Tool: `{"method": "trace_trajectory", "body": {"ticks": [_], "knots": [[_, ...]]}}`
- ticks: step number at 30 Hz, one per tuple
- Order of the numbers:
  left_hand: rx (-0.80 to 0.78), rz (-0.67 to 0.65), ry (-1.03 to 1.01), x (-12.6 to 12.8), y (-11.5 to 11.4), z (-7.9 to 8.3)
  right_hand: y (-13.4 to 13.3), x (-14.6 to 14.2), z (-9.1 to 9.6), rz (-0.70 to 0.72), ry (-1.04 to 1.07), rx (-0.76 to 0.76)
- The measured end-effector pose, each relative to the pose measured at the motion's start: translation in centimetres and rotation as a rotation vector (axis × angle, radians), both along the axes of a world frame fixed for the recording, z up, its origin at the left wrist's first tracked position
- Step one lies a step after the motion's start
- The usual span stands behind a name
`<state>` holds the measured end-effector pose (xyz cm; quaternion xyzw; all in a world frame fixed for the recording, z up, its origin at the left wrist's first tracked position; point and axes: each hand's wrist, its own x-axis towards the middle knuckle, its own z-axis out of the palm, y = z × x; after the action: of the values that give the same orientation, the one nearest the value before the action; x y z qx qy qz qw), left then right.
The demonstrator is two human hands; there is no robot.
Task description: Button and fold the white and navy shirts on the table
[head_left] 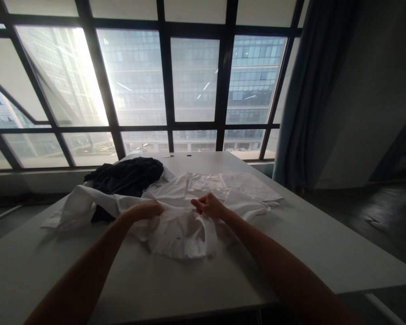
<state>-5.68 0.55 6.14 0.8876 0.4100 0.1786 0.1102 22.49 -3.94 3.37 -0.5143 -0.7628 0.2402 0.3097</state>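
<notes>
A white shirt (179,234) lies loosely spread over the middle of the table, one sleeve stretching out to the left. My left hand (145,210) is closed on its fabric, the fingertips partly hidden by the cloth. A short way to the right, my right hand (208,206) pinches the same cloth between thumb and fingers. Between the two hands the material is drawn up a little off the tabletop. Its lower part hangs toward me in soft folds.
A crumpled dark garment (125,176) is heaped at the back left, touching the white cloth. The white table (149,289) reaches toward the large windows (196,81). A blue curtain (304,113) hangs beyond its right side.
</notes>
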Motion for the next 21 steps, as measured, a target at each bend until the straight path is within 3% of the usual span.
{"method": "trace_trajectory", "body": {"ticks": [3, 5, 6, 7, 9, 10, 12, 14, 18, 21], "knots": [[-0.377, -0.226, 0.081, 0.2, -1.3, 0.8, 0.1, -0.4, -0.3, -0.243, -0.155, 0.254], [-0.599, -0.381, -0.013, 1.1, -2.1, 1.2, 0.2, -0.6, -0.5, -0.249, -0.256, 0.305], [-0.596, -0.385, -0.126, 1.8, -2.3, 1.2, 0.2, -0.7, -0.7, -0.199, -0.289, 0.278], [-0.494, -0.321, -0.257, 2.5, -2.5, 1.1, 0.3, -0.7, -0.8, -0.126, -0.308, 0.229], [-0.188, -0.130, -0.412, 4.1, -2.7, 0.3, 0.4, -0.6, -1.0, 0.070, -0.305, 0.087], [-0.070, -0.063, -0.408, 4.8, -2.7, -0.3, 0.5, -0.4, -1.0, 0.179, -0.291, 0.013], [-0.003, -0.058, -0.280, 5.8, -2.7, -1.4, 0.6, -0.2, -1.0, 0.322, -0.266, -0.092], [-0.075, -0.126, -0.146, 6.4, -2.6, -2.2, 0.6, -0.1, -1.0, 0.257, -0.268, -0.086], [-0.248, -0.184, -0.041, 7.0, -2.0, -2.7, 0.9, -0.6, -1.2, -0.114, -0.320, 0.158], [-0.206, -0.078, -0.028, 7.9, -1.5, -3.0, 1.2, -1.1, -1.5, -0.067, -0.402, 0.185]]}}
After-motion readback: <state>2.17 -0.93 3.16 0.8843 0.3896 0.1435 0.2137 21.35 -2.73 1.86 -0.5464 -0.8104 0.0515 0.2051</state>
